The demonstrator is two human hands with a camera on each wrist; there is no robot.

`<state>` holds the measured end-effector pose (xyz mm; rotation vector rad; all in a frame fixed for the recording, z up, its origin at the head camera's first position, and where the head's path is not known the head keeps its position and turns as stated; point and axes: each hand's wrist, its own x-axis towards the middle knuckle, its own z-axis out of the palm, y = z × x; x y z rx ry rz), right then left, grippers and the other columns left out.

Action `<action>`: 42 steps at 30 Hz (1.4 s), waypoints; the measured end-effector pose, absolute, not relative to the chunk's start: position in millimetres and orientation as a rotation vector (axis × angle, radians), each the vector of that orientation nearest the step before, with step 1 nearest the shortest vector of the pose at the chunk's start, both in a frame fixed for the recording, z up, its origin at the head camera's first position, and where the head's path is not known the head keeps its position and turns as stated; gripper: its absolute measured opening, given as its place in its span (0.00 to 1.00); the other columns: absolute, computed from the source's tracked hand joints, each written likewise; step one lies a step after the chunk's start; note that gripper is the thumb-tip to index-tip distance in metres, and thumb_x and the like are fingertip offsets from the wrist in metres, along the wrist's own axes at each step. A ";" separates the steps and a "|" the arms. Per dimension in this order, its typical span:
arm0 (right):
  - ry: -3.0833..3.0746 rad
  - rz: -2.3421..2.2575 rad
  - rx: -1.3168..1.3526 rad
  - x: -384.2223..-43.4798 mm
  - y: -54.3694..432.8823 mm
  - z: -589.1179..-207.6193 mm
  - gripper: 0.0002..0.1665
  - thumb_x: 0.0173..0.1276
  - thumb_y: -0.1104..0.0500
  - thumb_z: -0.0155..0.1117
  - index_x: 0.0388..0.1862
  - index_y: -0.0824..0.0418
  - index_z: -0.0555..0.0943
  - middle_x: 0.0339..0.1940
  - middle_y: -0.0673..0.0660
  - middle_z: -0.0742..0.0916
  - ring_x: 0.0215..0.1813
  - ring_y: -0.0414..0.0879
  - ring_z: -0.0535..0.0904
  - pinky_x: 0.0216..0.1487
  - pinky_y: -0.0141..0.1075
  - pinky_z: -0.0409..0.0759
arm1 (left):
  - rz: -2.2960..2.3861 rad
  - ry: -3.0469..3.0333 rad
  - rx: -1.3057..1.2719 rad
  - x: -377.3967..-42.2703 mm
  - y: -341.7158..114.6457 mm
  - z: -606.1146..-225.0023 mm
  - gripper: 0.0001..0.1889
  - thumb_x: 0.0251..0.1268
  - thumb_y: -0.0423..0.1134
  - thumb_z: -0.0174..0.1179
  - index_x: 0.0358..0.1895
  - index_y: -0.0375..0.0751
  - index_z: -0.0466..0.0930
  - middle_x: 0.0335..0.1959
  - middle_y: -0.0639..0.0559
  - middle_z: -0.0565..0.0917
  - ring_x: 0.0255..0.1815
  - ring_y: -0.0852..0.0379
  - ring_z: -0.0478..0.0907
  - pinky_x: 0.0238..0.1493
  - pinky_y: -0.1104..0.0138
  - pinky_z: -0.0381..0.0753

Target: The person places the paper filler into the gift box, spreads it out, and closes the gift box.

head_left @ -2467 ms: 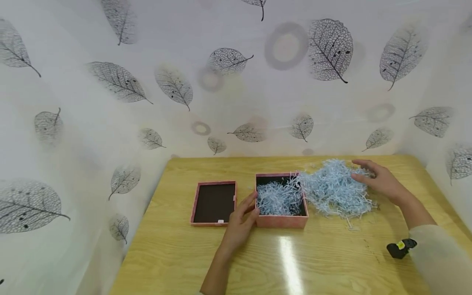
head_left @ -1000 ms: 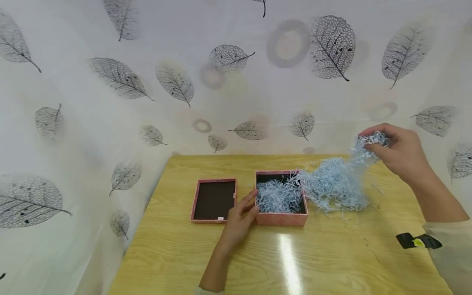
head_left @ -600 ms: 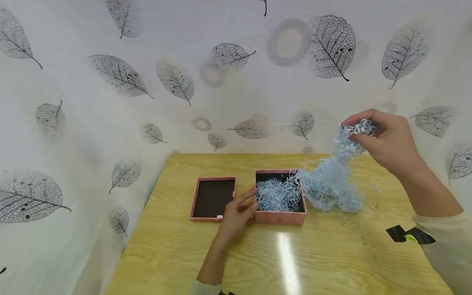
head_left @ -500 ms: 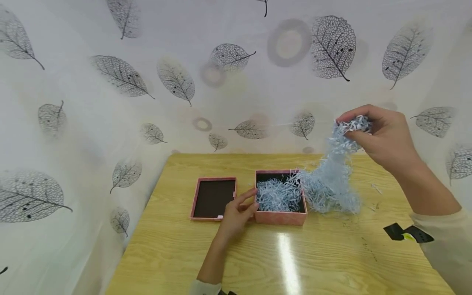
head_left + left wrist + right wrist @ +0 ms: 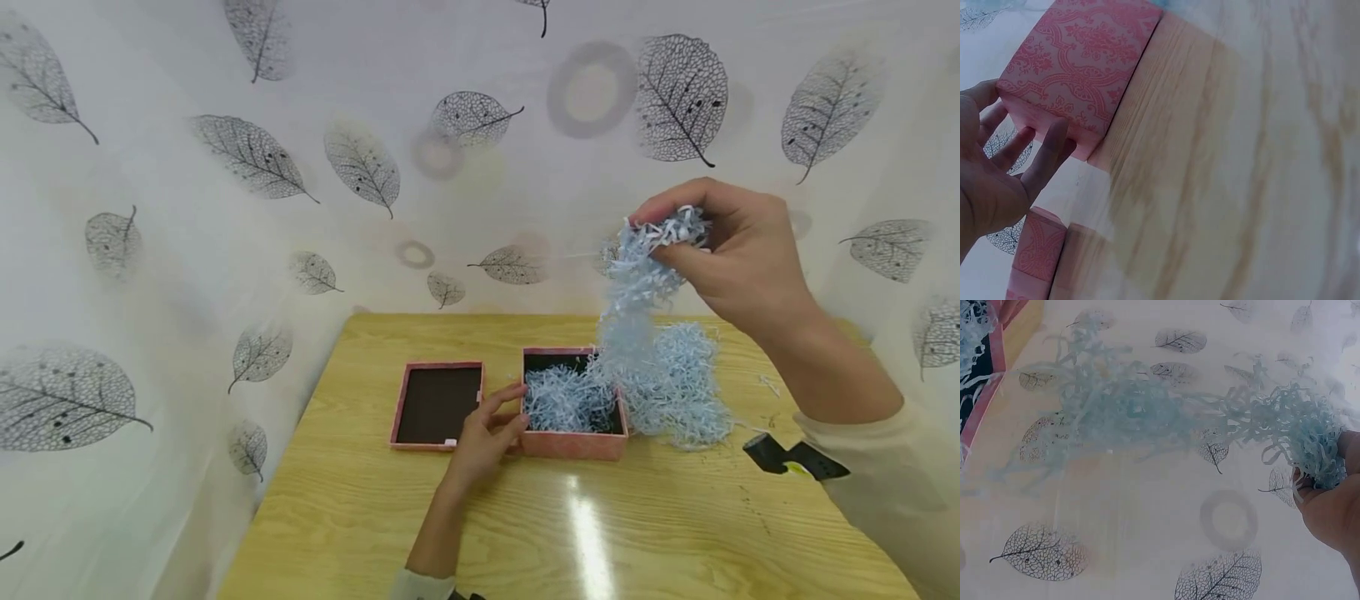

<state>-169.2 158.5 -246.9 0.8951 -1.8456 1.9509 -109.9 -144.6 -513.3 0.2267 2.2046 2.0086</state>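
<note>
Pale blue shredded paper (image 5: 637,267) hangs in a long clump from my right hand (image 5: 750,258), which pinches its top between thumb and fingers. The clump's lower end trails down over the right rim of a pink patterned box (image 5: 573,446). More shredded paper (image 5: 562,400) lies inside the box, on its black lining. My left hand (image 5: 483,437) rests its extended fingers against the box's left wall; in the left wrist view, its fingertips (image 5: 1054,134) touch the pink end face. In the right wrist view, the held paper (image 5: 1316,444) bunches at the thumb.
The box's lid (image 5: 438,406) lies to the left with its black inside up. A loose heap of blue shreds (image 5: 686,392) spreads right of the box on the wooden table (image 5: 420,517). Behind the table hangs a leaf-printed curtain (image 5: 480,192).
My right hand took hold of shredded paper from the heap, lifted it, and has carried it left and up towards the box. My left hand has stayed at the box's side.
</note>
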 end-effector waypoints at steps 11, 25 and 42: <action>-2.097 1.853 0.897 -167.6 144.2 -284.3 0.19 0.65 0.83 0.64 0.49 0.67 0.88 0.49 0.55 0.91 0.13 0.41 0.61 0.13 0.35 0.61 | 2.010 2.197 0.234 -109.4 -142.6 -514.2 0.24 0.78 0.39 0.64 0.74 0.56 0.78 0.81 0.58 0.69 0.67 0.40 0.81 0.43 0.51 0.92; -2.662 1.506 0.839 -176.7 145.8 -402.1 0.17 0.66 0.73 0.72 0.48 0.54 0.88 0.55 0.60 0.89 0.15 0.35 0.58 0.19 0.33 0.69 | 2.001 2.219 0.255 -109.9 -142.9 -516.0 0.25 0.78 0.39 0.64 0.74 0.56 0.77 0.81 0.58 0.69 0.66 0.41 0.81 0.42 0.53 0.92; -2.779 1.094 1.172 -168.8 123.3 -455.2 0.18 0.62 0.73 0.75 0.46 0.54 0.87 0.45 0.50 0.90 0.34 0.38 0.77 0.38 0.36 0.80 | 2.005 2.216 0.268 -110.6 -142.9 -517.2 0.24 0.79 0.40 0.63 0.75 0.55 0.77 0.80 0.59 0.69 0.67 0.41 0.81 0.42 0.54 0.92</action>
